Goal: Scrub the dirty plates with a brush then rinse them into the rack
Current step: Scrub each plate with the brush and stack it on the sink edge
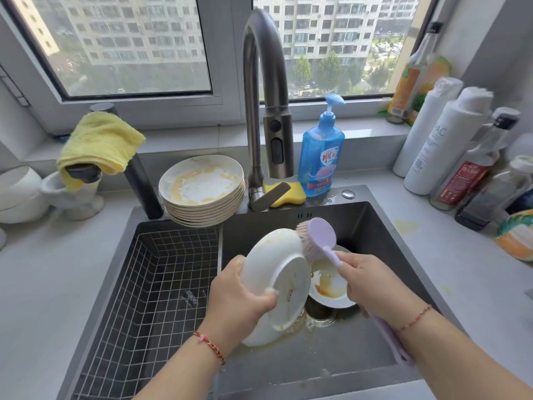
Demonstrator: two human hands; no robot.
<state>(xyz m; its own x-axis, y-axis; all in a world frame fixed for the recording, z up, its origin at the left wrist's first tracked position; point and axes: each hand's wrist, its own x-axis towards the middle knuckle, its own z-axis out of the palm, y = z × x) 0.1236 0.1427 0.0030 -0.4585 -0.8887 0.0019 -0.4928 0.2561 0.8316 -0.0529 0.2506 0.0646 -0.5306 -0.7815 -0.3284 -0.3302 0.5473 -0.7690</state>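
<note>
White plate (277,284), tilted on edge over the dark sink (372,223), held by the left hand (239,295), its grip curled round the rim. Right hand (372,281), grip wrapped round a lilac brush (317,238), bristles against the plate's upper edge. Second soiled plate (328,287) lies below; dirty stack (202,189) behind the wire rack (161,284).

Tilted white plate (277,284) in left hand (239,298), right hand (372,281) with lilac brush (317,238) against its rim.
</note>
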